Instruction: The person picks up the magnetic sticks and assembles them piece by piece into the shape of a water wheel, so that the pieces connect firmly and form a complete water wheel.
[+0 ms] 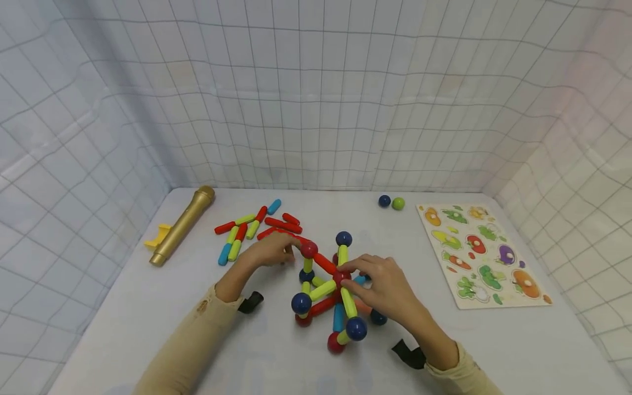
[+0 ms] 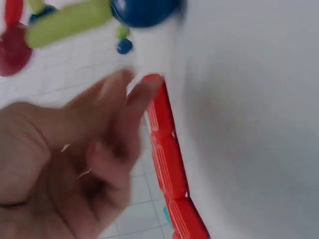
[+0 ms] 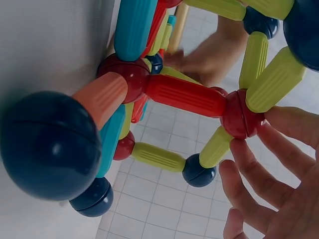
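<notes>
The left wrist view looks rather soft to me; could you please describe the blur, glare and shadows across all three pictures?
Left wrist: the left hand looks blurred, the red sticks somewhat crisper; right wrist: the nearest dark-blue ball is fairly sharp, with a small bright highlight; head: soft, even light, faint shadows on the white table.

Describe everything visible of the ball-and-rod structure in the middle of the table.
The ball-and-rod structure is an open, branching frame of plastic-looking parts: glossy red balls and dark blue balls joined by ridged rods in lime, red, blue and salmon-orange. It stands on the white table. Lime and red rods spread from a raised red ball, which the right hand pinches. Two of those lime rods end in dark blue balls.
</notes>
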`<state>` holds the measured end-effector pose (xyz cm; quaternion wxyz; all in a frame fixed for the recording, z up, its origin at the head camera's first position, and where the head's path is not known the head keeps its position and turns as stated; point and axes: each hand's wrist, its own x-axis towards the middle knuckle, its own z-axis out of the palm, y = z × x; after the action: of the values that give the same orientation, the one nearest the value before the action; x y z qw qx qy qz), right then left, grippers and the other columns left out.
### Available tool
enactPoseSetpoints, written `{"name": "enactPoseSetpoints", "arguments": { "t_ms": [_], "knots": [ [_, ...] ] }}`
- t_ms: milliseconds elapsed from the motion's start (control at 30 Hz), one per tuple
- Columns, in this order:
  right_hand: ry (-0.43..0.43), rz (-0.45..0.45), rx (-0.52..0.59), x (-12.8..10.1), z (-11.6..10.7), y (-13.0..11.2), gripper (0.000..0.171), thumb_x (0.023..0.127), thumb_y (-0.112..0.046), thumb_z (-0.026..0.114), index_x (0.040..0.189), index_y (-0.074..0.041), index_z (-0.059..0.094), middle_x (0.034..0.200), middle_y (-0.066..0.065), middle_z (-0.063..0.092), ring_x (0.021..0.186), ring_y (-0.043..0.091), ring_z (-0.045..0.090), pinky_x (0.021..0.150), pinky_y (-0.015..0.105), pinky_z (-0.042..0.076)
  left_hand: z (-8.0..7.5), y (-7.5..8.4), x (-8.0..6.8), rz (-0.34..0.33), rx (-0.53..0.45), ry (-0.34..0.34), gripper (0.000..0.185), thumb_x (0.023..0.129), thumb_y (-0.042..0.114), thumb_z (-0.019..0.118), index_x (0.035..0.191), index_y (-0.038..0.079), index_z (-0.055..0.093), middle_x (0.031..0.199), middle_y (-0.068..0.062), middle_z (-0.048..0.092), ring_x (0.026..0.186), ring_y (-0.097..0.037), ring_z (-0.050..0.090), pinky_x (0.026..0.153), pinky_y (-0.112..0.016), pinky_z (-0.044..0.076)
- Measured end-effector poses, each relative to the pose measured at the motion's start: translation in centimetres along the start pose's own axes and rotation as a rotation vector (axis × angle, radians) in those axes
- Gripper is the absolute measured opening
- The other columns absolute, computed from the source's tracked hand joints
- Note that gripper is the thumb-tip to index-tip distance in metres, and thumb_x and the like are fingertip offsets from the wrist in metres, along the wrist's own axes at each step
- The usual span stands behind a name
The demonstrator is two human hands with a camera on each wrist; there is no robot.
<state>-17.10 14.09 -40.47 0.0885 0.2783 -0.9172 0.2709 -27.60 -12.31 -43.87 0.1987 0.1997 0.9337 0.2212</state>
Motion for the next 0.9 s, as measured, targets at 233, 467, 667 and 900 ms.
{"name": "enactPoseSetpoints", "arguments": {
  "t_ms": [233,467,667,900],
  "knots": [
    [0.003,0.008,-0.006,-0.1,0.1,0.3,0.023,0.083,-0.032,0.077,0.104,-0.024,0.074,0.097,-0.010,0.072,0.087,0.014,0.065,0.078,0.030,0.046,0.0,0.6,4.9,0.003,0.267,0.076,0.022,0.088,0.013,0.071,0.110,0.018,0.071,0.103,-0.007,0.065,0.094,-0.021,0.058,0.087,-0.035,0.053],
    [-0.013,-0.003,-0.051,0.0,0.2,0.0,0.024,0.083,-0.035,0.076,0.106,-0.026,0.074,0.097,-0.010,0.072,0.087,0.009,0.063,0.079,0.031,0.044,0.2,0.9,4.9,-0.017,0.019,0.065,0.027,0.089,0.026,0.071,0.113,0.014,0.070,0.106,-0.009,0.071,0.093,-0.020,0.062,0.081,-0.034,0.055],
    [-0.003,0.005,-0.051,0.1,0.1,0.0,0.024,0.082,-0.035,0.077,0.104,-0.025,0.074,0.094,-0.009,0.072,0.088,0.012,0.065,0.079,0.032,0.044,0.0,1.1,4.5,0.066,-0.240,-0.077,0.040,0.091,0.036,0.066,0.123,0.013,0.067,0.108,-0.007,0.072,0.098,-0.019,0.062,0.084,-0.032,0.051],
    [-0.012,0.019,-0.039,0.0,0.2,0.0,0.024,0.083,-0.034,0.077,0.105,-0.026,0.074,0.094,-0.011,0.071,0.088,0.010,0.064,0.080,0.032,0.044,0.0,1.1,5.0,0.230,-0.182,-0.264,0.031,0.090,0.012,0.066,0.120,0.005,0.069,0.112,-0.010,0.072,0.095,-0.016,0.060,0.086,-0.026,0.047]
  ]
}}
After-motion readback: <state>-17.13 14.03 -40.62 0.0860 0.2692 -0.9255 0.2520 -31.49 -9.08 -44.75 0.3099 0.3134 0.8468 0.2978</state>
